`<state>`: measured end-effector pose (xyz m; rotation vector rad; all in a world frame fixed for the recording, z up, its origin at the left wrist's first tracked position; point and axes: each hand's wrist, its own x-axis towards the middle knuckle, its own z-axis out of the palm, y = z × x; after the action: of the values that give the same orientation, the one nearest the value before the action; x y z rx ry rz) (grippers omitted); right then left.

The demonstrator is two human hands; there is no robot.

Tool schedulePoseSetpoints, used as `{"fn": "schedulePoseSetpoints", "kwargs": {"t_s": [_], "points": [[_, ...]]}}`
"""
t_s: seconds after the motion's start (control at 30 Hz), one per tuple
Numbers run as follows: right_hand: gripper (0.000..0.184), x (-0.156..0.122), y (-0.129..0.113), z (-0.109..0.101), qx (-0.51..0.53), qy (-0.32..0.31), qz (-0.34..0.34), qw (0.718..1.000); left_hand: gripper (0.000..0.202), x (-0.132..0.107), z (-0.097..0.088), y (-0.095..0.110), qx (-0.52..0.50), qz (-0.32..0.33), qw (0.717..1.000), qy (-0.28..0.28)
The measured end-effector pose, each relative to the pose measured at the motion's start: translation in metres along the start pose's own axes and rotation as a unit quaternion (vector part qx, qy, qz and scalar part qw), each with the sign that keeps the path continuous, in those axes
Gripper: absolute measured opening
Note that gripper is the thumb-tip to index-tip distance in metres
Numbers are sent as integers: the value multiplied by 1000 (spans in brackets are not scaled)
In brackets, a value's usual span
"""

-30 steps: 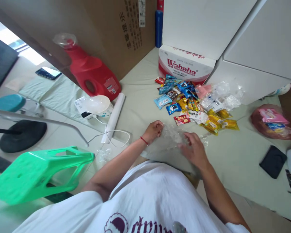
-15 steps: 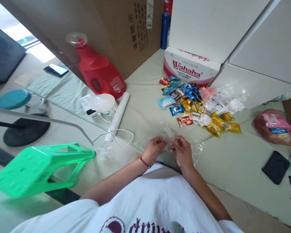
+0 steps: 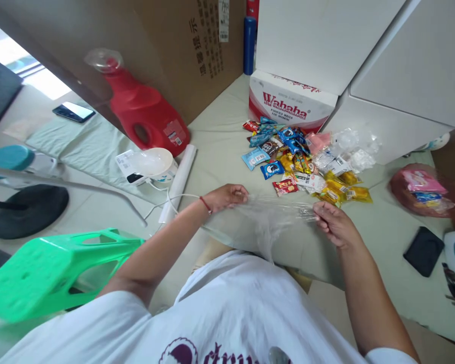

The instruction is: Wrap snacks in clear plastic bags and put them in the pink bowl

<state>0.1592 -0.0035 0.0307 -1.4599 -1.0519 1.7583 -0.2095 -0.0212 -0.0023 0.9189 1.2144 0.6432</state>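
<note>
A clear plastic bag (image 3: 267, 222) is stretched sideways in front of my body, blurred in its lower part. My left hand (image 3: 227, 196), with a red cord on the wrist, pinches its left end. At the right end my right hand (image 3: 333, 221) grips the film between thumb and fingers. Just beyond the bag lies a heap of wrapped snacks: a red packet (image 3: 285, 186), a blue packet (image 3: 272, 170), a light blue packet (image 3: 255, 158) and several yellow packets (image 3: 331, 189). Crumpled clear wrappers (image 3: 358, 151) lie at the heap's right side.
Behind the snacks stands a Wahaha carton (image 3: 288, 103). To the left are a red detergent jug (image 3: 147, 114), a white roll (image 3: 180, 182), a white cable and a green stool (image 3: 60, 268). On the right sit a reddish bowl (image 3: 398, 194) with packets and a black pouch (image 3: 423, 251).
My hands have moved apart, left hand leftward and right hand rightward, pulling the bunched clear plastic bag out wide between them. The view has shifted slightly.
</note>
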Motion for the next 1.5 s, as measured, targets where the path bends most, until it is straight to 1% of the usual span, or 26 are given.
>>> {"fn": "schedulePoseSetpoints", "kwargs": {"t_s": [0.07, 0.13, 0.17, 0.2, 0.23, 0.27, 0.33, 0.4, 0.47, 0.5, 0.57, 0.6, 0.67, 0.7, 0.73, 0.8, 0.87, 0.9, 0.97, 1.03, 1.13, 1.2, 1.3, 1.37, 1.43, 1.5], "points": [[47, 19, 8, -2, -25, 13, -21, 999, 41, 15, -3, 8, 136, 35, 983, 119], [46, 32, 18, 0, -33, 25, -46, 998, 37, 18, 2, 13, 231, 94, 932, 263], [45, 35, 22, 2, -32, 24, -56, 998, 34, 15, 7, 15, 255, 140, 902, 318], [44, 37, 26, 5, -31, 20, -63, 997, 31, 10, 14, 17, 266, 194, 879, 345], [44, 37, 29, 7, -30, 15, -68, 997, 30, 5, 23, 18, 270, 249, 868, 334], [44, 36, 31, 9, -29, 11, -72, 997, 32, -1, 32, 18, 270, 296, 868, 291], [44, 36, 33, 11, -25, 8, -81, 996, 49, -7, 48, 16, 268, 336, 888, 165], [45, 37, 34, 6, -24, 8, -90, 996, 80, -6, 58, 9, 269, 311, 907, 88], [47, 40, 35, -5, -42, 7, -89, 995, 103, 1, 58, -1, 277, 273, 918, 70], [47, 42, 34, -12, -68, 14, -89, 994, 107, 4, 55, -8, 282, 260, 921, 65], [45, 43, 31, -25, -169, 64, -113, 977, 101, 9, 49, -19, 293, 249, 921, 59], [42, 41, 28, -30, -233, 111, -144, 955, 92, 10, 46, -24, 300, 247, 919, 63], [36, 36, 20, -30, -345, 205, -236, 885, 67, 11, 44, -30, 311, 247, 915, 75], [34, 33, 16, -24, -380, 221, -281, 853, 52, 11, 45, -31, 313, 248, 913, 78], [34, 31, 12, -15, -401, 205, -318, 834, 38, 11, 47, -31, 314, 250, 913, 77], [42, 32, 9, 9, -419, 101, -343, 834, 16, 9, 53, -29, 310, 262, 912, 67], [54, 38, 13, 32, -418, -22, -300, 857, 13, 6, 56, -25, 305, 285, 907, 54], [53, 42, 16, 40, -409, -63, -273, 869, 16, 4, 55, -23, 303, 297, 904, 48], [34, 49, 23, 43, -373, -106, -252, 886, 19, -4, 51, -21, 301, 313, 900, 40], [22, 50, 29, 32, -318, -114, -281, 898, 21, -13, 43, -22, 301, 312, 900, 39], [24, 42, 34, -4, -252, -95, -309, 912, 19, -27, 29, -32, 295, 307, 904, 32], [28, 34, 38, -30, -259, -86, -302, 913, 15, -33, 22, -41, 295, 310, 904, 11], [29, 21, 44, -63, -327, -87, -291, 895, 12, -39, 13, -53, 306, 299, 903, -26], [28, 14, 47, -79, -381, -89, -287, 874, 14, -44, 10, -56, 295, 280, 913, -33], [26, 8, 45, -88, -415, -81, -292, 858, 19, -49, 8, -54, 265, 266, 926, -23], [24, 3, 40, -89, -421, -78, -298, 853, 24, -53, 11, -46, 232, 273, 933, 21]]}}
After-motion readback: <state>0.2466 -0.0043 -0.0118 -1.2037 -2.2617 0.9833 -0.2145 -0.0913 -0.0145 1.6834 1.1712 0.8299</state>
